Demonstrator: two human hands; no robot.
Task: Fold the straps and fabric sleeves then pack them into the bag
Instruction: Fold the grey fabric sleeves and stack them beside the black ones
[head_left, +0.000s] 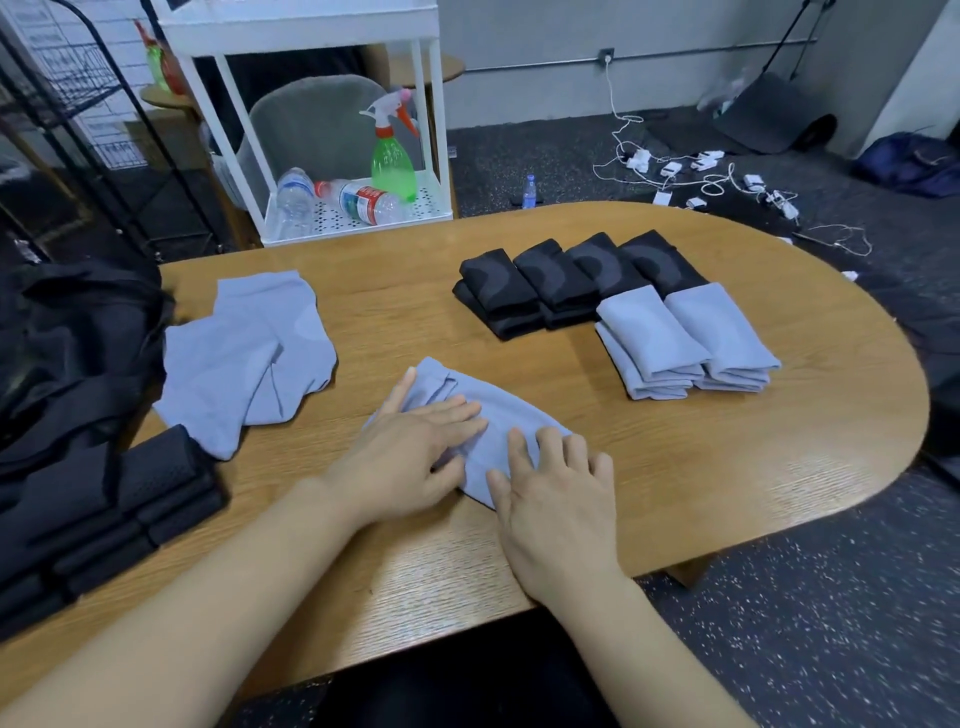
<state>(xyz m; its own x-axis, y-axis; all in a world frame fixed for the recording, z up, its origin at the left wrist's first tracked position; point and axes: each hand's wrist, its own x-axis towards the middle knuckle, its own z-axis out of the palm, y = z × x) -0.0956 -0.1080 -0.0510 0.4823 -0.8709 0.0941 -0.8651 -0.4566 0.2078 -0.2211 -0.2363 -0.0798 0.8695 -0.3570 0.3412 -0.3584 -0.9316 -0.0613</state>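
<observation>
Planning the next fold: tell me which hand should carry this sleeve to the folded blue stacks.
Right hand, probably. It already rests flat on the blue sleeve, on the side nearer the folded blue stacks. The left hand presses the sleeve's far side.

An oval wooden table (675, 467) fills the foreground. Behind it stands a white metal shelf cart (431, 130). Dark speckled floor (831, 623) underneath.

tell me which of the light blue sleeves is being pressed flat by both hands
The light blue sleeve at the table's near edge, under the left hand and right hand. The loose sleeves lie untouched to its left; the folded stacks sit to its right.
</observation>
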